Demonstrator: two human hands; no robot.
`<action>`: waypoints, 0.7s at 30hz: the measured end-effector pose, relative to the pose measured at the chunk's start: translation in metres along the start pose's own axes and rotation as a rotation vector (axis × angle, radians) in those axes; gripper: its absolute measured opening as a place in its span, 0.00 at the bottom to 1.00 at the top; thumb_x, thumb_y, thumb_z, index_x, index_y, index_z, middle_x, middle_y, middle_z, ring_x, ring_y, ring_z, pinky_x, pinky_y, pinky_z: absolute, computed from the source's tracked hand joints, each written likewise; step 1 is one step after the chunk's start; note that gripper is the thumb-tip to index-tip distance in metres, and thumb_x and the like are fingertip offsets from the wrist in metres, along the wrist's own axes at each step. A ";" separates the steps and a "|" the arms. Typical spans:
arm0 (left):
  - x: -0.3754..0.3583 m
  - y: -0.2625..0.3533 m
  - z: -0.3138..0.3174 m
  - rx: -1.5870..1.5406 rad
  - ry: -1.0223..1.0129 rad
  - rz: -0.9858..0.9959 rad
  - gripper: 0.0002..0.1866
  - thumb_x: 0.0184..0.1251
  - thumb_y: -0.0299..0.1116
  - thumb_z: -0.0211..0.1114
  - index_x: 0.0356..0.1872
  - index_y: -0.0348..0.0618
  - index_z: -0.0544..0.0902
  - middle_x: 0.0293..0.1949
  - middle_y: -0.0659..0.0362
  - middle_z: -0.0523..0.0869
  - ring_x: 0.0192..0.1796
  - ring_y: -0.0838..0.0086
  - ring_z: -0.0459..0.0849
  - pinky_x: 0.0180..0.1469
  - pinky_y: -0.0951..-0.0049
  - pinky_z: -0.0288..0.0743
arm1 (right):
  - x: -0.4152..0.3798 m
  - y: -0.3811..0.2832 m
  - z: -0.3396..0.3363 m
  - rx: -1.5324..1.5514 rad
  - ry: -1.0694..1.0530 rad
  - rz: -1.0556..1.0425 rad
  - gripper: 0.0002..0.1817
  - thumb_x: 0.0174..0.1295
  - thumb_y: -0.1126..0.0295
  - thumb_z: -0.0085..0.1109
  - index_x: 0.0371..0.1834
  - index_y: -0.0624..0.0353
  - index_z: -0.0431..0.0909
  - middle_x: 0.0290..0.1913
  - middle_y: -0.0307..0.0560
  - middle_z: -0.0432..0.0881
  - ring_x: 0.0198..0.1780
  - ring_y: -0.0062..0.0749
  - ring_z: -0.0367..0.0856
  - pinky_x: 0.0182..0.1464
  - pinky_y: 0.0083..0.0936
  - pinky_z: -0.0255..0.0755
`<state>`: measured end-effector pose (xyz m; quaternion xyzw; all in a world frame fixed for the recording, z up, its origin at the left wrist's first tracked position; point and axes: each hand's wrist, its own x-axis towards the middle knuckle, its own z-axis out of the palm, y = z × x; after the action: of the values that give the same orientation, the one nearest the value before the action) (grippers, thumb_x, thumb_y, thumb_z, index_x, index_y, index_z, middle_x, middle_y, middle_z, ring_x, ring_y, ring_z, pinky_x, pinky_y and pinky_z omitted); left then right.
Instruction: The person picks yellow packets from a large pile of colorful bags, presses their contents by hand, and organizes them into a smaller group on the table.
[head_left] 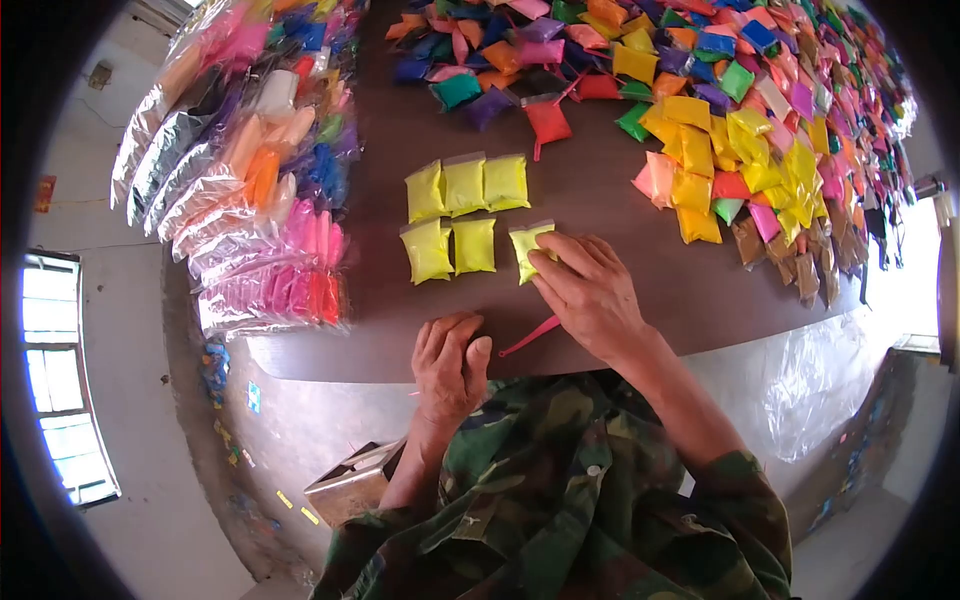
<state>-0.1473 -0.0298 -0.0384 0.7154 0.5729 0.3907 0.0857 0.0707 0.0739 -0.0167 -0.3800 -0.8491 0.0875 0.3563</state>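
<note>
My right hand (592, 290) has its fingertips on a small clear packet of light yellow filling (530, 250), pinching its right side against the table. To its left lie several more yellow packets (465, 185) in two rows, apart from my hands. My left hand (450, 368) rests at the table's front edge, fingers curled in; a thin tip shows at its left side, but what it holds is hidden. Between my hands a thin pink plastic stick (530, 337) lies on the table, one end near my right hand.
Clear bags of colored packets (270, 270) are stacked along the left of the brown table (400, 340). A big heap of mixed colored packets (690, 130) covers the back and right. A red packet (548, 122) lies at the heap's near edge. A metal box (350, 485) stands below, left.
</note>
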 end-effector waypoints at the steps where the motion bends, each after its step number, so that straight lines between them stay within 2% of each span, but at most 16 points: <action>1: 0.000 -0.001 0.000 -0.009 0.003 -0.002 0.11 0.77 0.34 0.66 0.48 0.36 0.86 0.49 0.48 0.89 0.49 0.51 0.86 0.54 0.56 0.80 | 0.004 0.001 0.007 0.010 0.008 -0.004 0.15 0.60 0.74 0.74 0.50 0.62 0.86 0.55 0.45 0.84 0.53 0.45 0.86 0.59 0.41 0.79; 13: 0.002 0.001 -0.004 -0.015 -0.020 -0.037 0.10 0.73 0.32 0.70 0.48 0.36 0.87 0.48 0.49 0.89 0.49 0.52 0.87 0.54 0.57 0.80 | 0.020 -0.002 0.028 0.031 0.007 0.049 0.11 0.63 0.72 0.72 0.47 0.60 0.85 0.53 0.43 0.84 0.53 0.42 0.86 0.55 0.39 0.81; 21: 0.019 0.008 -0.015 -0.103 -0.034 -0.057 0.11 0.74 0.32 0.70 0.48 0.35 0.86 0.48 0.47 0.90 0.45 0.51 0.88 0.49 0.57 0.82 | 0.001 0.015 -0.010 0.061 0.057 0.114 0.11 0.61 0.74 0.74 0.47 0.58 0.86 0.52 0.43 0.86 0.50 0.43 0.87 0.53 0.39 0.81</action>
<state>-0.1503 -0.0200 -0.0152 0.6999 0.5706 0.4048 0.1435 0.0857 0.0837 -0.0156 -0.4189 -0.8126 0.1225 0.3864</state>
